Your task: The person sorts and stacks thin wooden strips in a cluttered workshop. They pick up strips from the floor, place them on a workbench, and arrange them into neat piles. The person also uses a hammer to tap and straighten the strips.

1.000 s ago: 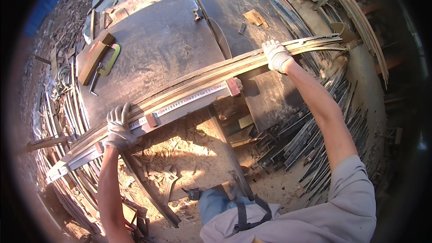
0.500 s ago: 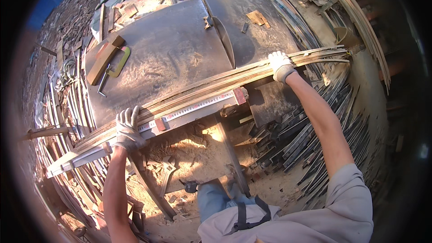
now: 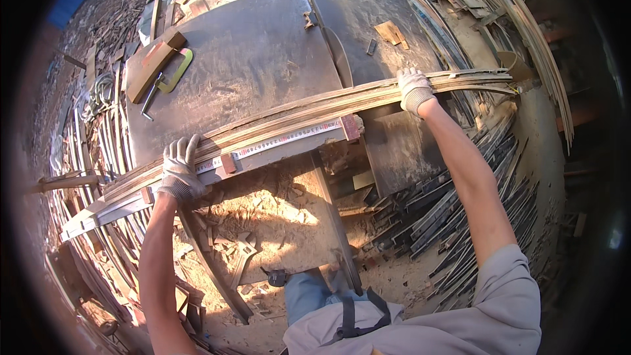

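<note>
A long bundle of thin wooden strips lies across the near edge of the dark worktop. Wearing a pale glove, my left hand rests over the bundle's left part, its fingers wrapped across the strips. Further right, my right hand, also gloved, grips the same bundle near its right end, where the strips fan apart. Along the bundle's near side runs a printed measuring tape on a metal-coloured rail. Small reddish blocks, one at the right end and another nearer my left hand, stand against that rail.
A green C-clamp and a wooden block sit at the worktop's left. Wood scraps lie on its right panel. Stacks of long strips fill the ground at right. Sawdust and offcuts cover the ground below the bench.
The whole view has shifted slightly. Both hands stay on the strips, which look slightly flatter in the picture at the right end.
</note>
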A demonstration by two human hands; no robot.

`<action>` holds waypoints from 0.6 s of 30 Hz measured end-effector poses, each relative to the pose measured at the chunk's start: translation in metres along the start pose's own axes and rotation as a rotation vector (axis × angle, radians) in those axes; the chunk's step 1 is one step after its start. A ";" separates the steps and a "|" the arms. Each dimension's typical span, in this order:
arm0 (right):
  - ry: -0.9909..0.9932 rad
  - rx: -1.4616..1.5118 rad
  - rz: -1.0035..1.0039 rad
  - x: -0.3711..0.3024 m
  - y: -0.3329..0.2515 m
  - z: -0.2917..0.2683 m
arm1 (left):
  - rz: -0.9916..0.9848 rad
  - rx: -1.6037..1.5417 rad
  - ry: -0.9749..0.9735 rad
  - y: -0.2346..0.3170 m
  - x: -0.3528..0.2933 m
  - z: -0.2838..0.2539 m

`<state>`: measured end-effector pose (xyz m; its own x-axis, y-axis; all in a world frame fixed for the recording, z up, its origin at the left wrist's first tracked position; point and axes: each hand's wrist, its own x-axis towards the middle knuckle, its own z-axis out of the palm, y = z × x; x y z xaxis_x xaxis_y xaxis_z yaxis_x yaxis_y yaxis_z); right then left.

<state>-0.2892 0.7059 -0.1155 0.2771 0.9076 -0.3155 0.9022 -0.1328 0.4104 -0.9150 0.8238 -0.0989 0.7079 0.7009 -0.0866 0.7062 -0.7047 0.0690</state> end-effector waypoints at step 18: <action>0.025 -0.028 0.013 0.016 0.007 -0.010 | 0.046 0.024 0.024 -0.017 0.021 0.005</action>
<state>-0.2820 0.7238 -0.1089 0.2798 0.9156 -0.2889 0.8891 -0.1336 0.4378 -0.9120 0.8496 -0.1070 0.7401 0.6698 -0.0602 0.6724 -0.7386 0.0487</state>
